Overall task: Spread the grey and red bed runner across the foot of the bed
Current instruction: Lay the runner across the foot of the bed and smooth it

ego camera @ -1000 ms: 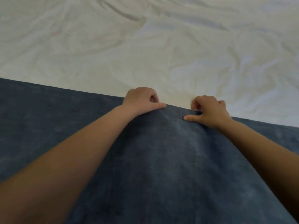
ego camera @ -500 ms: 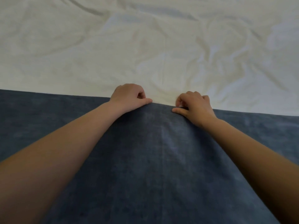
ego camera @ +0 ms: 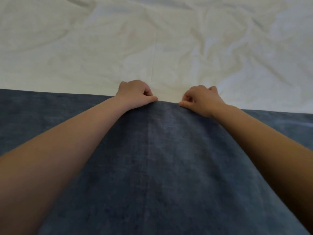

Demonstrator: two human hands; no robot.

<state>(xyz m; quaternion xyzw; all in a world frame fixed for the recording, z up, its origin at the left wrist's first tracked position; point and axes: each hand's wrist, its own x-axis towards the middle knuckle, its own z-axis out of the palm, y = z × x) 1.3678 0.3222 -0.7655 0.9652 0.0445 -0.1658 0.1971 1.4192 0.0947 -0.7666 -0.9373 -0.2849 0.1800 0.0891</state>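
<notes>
The bed runner (ego camera: 157,167) shows its blue-grey side and lies flat across the near part of the bed; no red is visible. Its far edge runs left to right across the middle of the view. My left hand (ego camera: 135,94) pinches that far edge just left of centre, thumb on top. My right hand (ego camera: 201,99) pinches the same edge a short way to the right. A faint crease runs down the runner between my arms.
A wrinkled white bed sheet (ego camera: 152,44) covers the mattress beyond the runner and fills the upper half of the view. The runner reaches both side borders of the view.
Both hands have carried the runner's far edge farther up the bed. The edge, slanted before, now lies nearly level, and the cloth between my arms looks flatter.
</notes>
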